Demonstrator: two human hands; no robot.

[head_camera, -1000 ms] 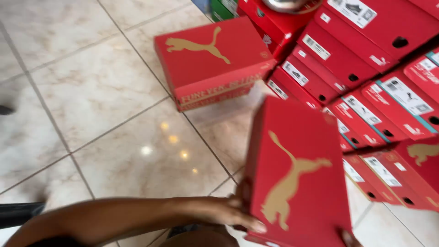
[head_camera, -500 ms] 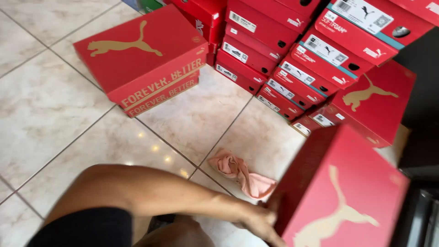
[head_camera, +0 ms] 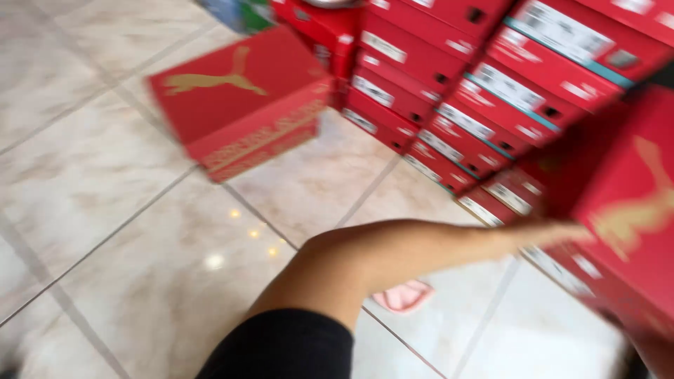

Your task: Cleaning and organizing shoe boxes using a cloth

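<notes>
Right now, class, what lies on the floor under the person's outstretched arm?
Under the left forearm a pink slipper lies on the pale tiled floor. The arm covers its upper part, so its full shape is hidden, and blur hides finer detail.

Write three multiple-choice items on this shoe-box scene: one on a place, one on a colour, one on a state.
1. Where does the single red box lie?
A. on the floor tiles, apart from the stack
B. on top of the stack
C. on a table

2. What colour is the animal figure on its lid?
A. white
B. gold
C. black

3. How is the left hand placed?
A. resting flat on the floor
B. hanging free, away from all boxes
C. against the held red box

Answers: 1 A, it sits alone on the tiled floor, left of the stack of red boxes. 2 B, the figure shows gold on red. 3 C, the arm reaches right and the blurred hand meets that box's edge.
</notes>
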